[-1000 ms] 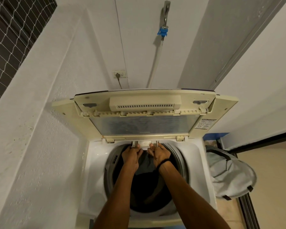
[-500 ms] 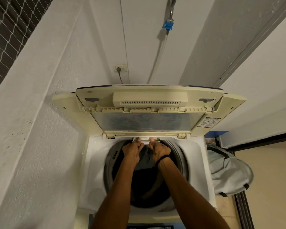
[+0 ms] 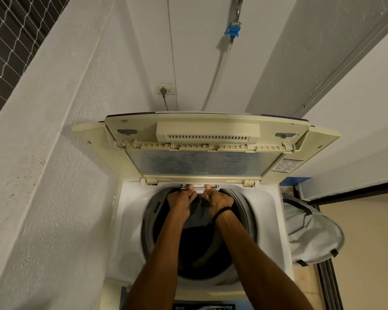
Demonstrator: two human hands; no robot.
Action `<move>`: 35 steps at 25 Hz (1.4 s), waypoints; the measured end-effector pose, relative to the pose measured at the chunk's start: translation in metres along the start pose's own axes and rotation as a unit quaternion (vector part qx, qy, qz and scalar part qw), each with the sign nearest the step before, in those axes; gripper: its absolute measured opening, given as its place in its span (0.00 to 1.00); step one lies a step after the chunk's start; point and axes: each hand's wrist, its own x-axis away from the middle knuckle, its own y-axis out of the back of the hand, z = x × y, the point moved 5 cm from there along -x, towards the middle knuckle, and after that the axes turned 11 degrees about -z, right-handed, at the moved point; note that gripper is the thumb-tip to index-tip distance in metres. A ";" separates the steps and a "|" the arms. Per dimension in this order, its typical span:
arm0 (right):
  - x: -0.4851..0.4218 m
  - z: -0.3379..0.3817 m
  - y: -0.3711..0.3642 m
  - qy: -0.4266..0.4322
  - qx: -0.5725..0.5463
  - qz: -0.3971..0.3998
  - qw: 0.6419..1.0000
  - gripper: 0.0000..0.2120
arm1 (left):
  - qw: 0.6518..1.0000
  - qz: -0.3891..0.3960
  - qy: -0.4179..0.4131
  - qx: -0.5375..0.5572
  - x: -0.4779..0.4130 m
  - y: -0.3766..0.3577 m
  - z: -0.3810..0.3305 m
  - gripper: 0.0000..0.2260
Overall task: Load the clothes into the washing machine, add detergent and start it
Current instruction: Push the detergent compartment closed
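Washing machine (image 3: 130, 222) lid raised, dark clothes (image 3: 199, 238) seen in drum, detergent drawer (image 3: 198, 186) at rear rim pinched by left hand (image 3: 180, 201) and right hand (image 3: 218, 201), thumbs on top.

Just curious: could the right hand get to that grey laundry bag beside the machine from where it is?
Probably yes: the laundry bag sits open just right of the washing machine, nothing between, though the right hand is pressing the drawer.

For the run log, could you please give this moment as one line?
lid open | clothes in drum | left hand, right hand on detergent drawer | machine not started
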 end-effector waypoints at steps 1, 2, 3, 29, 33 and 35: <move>0.002 0.004 0.002 0.002 -0.006 0.005 1.000 0.14 | 1.000 -0.002 -0.003 0.002 0.002 0.001 -0.001 0.12; 0.001 0.006 0.004 0.008 -0.003 0.003 1.000 0.13 | 1.000 -0.005 -0.009 0.005 0.003 0.000 -0.001 0.13; 0.000 0.006 0.004 0.010 0.001 0.002 1.000 0.11 | 1.000 -0.006 -0.014 0.007 0.004 -0.001 -0.002 0.14; 0.010 0.001 0.009 0.118 0.098 -0.060 0.986 0.15 | 0.997 0.042 -0.068 0.002 0.007 0.004 -0.007 0.06; 0.009 0.008 0.011 0.146 0.146 -0.087 0.975 0.12 | 0.997 0.037 -0.065 0.029 0.008 0.001 -0.008 0.05; 0.011 0.009 0.010 0.154 0.155 -0.099 0.971 0.11 | 0.997 0.033 -0.071 0.028 0.006 0.000 -0.008 0.09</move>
